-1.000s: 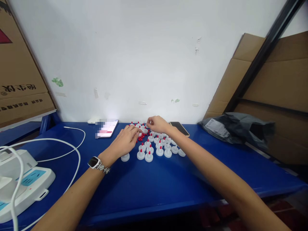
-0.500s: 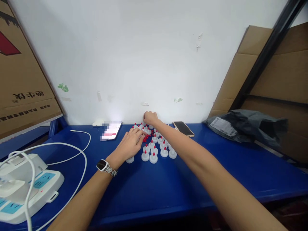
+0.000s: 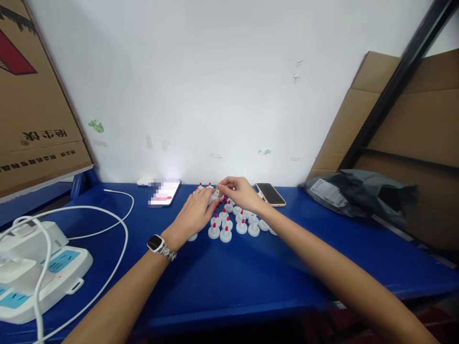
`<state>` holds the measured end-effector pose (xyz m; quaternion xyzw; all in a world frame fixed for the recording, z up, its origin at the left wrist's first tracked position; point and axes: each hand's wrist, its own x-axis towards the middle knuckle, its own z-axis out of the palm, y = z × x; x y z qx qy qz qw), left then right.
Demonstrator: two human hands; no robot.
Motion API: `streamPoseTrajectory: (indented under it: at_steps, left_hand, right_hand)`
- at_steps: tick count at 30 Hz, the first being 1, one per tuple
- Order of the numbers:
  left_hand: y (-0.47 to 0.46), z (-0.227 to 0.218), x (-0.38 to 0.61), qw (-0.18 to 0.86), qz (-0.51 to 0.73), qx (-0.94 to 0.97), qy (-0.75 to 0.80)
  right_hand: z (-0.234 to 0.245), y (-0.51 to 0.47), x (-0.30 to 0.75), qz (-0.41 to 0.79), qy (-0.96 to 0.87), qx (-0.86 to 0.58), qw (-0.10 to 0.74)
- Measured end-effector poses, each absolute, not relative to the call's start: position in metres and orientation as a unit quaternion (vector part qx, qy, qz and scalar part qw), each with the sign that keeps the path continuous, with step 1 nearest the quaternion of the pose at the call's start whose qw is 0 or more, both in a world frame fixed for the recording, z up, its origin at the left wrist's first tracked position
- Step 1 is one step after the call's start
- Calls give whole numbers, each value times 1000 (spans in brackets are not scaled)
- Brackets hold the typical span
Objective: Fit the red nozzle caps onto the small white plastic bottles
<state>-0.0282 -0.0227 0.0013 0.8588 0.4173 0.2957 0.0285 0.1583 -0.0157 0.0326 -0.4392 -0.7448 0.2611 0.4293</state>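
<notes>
My left hand (image 3: 195,210), with a watch on its wrist, holds a white nozzle cap (image 3: 215,196) between thumb and fingers. Close beside that cap, my right hand (image 3: 242,193) is closed in a pinch; whatever sits between its fingertips is too small to make out. Below and around both hands stand many white caps, several with red tips, such as the front red-tipped cap (image 3: 225,235). Others, like the bare white cap (image 3: 253,230), show no red tip. Loose red tips lie partly hidden under my hands.
A phone (image 3: 271,194) lies behind my right hand, and a lit phone (image 3: 168,193) lies at the left. A white power strip (image 3: 68,267) with a looping cable (image 3: 125,239) takes up the left side. Cardboard and a grey plastic bag (image 3: 358,191) are at the right.
My right hand has come back from near the wall to meet my left hand. A white cap now shows in my left fingers, which were over the red tips before.
</notes>
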Motion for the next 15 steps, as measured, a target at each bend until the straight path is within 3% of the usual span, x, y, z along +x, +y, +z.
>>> streamPoseTrajectory:
  at_steps: [3, 7, 9, 15]
  left_hand:
    - [-23, 1, -31, 33, 276, 865, 417]
    - [-17, -1, -36, 27, 270, 872, 408]
    - [-16, -2, -36, 26, 270, 872, 407]
    - [-18, -5, -31, 31, 260, 877, 403]
  right_hand:
    - [29, -20, 170, 137, -791, -470, 367]
    - [32, -11, 181, 9, -874, -465, 142]
    - [34, -7, 180, -7, -885, -459, 76]
    - [31, 2, 173, -20, -893, -447, 42]
